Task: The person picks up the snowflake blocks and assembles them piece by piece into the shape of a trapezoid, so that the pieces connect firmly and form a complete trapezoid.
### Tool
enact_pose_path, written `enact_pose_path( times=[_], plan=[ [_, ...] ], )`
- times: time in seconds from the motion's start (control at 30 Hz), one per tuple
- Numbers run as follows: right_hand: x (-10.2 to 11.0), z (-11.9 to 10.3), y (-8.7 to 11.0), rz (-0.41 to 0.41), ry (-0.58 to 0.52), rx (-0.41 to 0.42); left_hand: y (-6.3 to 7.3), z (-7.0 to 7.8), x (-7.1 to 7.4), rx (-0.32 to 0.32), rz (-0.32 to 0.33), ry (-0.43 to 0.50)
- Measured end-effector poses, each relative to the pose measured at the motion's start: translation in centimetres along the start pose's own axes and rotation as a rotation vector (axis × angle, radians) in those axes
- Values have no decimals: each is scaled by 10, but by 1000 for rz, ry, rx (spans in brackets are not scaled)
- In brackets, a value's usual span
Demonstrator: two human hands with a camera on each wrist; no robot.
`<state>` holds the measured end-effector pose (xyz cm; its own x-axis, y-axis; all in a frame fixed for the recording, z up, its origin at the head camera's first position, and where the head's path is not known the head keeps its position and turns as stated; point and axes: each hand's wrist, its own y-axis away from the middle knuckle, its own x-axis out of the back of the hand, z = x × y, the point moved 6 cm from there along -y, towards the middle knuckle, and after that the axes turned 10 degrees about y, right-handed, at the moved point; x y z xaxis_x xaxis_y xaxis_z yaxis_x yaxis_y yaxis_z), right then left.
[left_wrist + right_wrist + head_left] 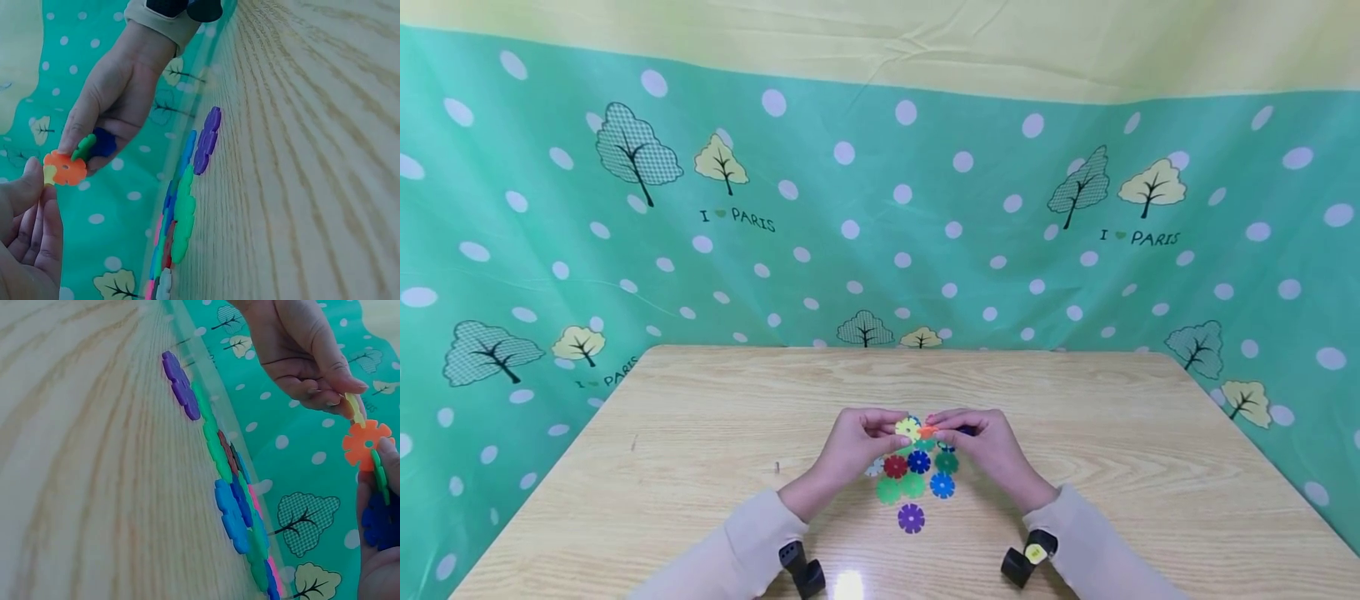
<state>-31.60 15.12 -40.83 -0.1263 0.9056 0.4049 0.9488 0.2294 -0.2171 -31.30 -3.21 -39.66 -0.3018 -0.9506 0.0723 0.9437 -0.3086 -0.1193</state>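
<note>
My left hand (pixel 859 440) pinches a yellow notched plastic disc (pixel 907 429) between thumb and fingers. The yellow disc meets the edge of an orange notched disc (pixel 369 444), standing crosswise to it in the right wrist view. My right hand (pixel 992 442) grips a short chain made of the orange disc, a green disc (pixel 84 148) and a dark blue disc (pixel 377 520), thumb on one side and fingers on the other. Both hands hold these pieces above the loose discs, and part of the dark blue disc is hidden by the right hand.
Several loose notched discs lie flat on the wooden table (pixel 715 467) below the hands. Among them are a purple disc (pixel 912 518), a light blue disc (pixel 942 485), a red disc (pixel 895 466) and green ones. A green dotted curtain (pixel 820 275) hangs behind the table.
</note>
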Motion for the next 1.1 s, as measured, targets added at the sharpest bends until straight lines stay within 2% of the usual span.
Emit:
enact_pose_path(
  times=[0.1, 0.2, 0.37, 0.53, 0.7, 0.93, 1.1],
  plan=[
    [1, -2, 1, 0, -1, 12, 3, 10, -2, 5, -2, 0],
    [1, -3, 2, 8, 2, 16, 5, 14, -4, 8, -3, 0],
    [1, -3, 4, 11, -9, 40, 3, 2, -3, 7, 13, 21],
    [1, -6, 4, 25, -19, 63, -1, -5, -3, -25, 19, 43],
    [1, -7, 3, 19, -15, 58, -2, -8, -2, -6, 28, 35],
    [-1, -3, 0, -8, -6, 33, -5, -12, 2, 23, -38, -3],
    [2, 0, -1, 9, 11, 1, -3, -16, 9, 48, -82, -14]
  ],
)
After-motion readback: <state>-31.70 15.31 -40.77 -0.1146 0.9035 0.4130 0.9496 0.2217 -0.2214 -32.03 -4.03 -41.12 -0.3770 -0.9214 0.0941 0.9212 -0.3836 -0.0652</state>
